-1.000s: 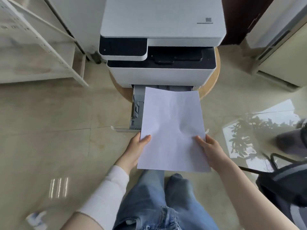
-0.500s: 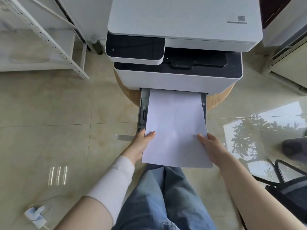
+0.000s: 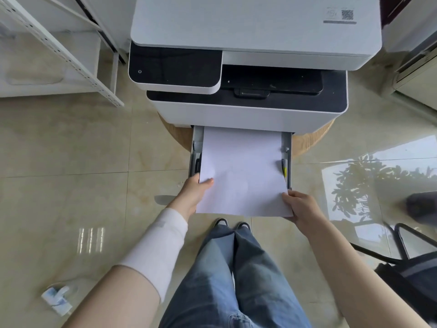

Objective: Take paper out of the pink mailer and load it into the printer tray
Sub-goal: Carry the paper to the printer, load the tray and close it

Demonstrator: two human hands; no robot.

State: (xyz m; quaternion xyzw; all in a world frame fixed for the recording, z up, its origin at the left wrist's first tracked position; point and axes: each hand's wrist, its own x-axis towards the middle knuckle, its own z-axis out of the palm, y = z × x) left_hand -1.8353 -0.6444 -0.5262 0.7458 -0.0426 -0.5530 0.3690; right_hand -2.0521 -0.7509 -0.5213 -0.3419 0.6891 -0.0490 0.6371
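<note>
The white paper (image 3: 241, 171) lies over the open printer tray (image 3: 289, 147), its far edge already under the front of the white printer (image 3: 248, 91), its near edge projecting beyond the tray toward the person; the sheet looks a little wrinkled in the middle. The left hand (image 3: 194, 192) holds the paper at its left edge, thumb on top and the other fingers under the sheet, so it is pinching the paper; the right hand (image 3: 299, 205) grips the near right corner in the same way, thumb on top, the fingers hidden below. A white sleeve (image 3: 158, 247) covers the left forearm; the right forearm is bare. The printer stands on a round wooden stool (image 3: 309, 143) on the glossy tiled floor (image 3: 71, 185); the person's legs in blue jeans (image 3: 231, 275) are below the paper, with two dark shoe tips just under its near edge. A white metal shelf (image 3: 59, 50) is at the far left; a small white and blue object (image 3: 58, 297) lies on the floor near left; the pink mailer is not in the view.
</note>
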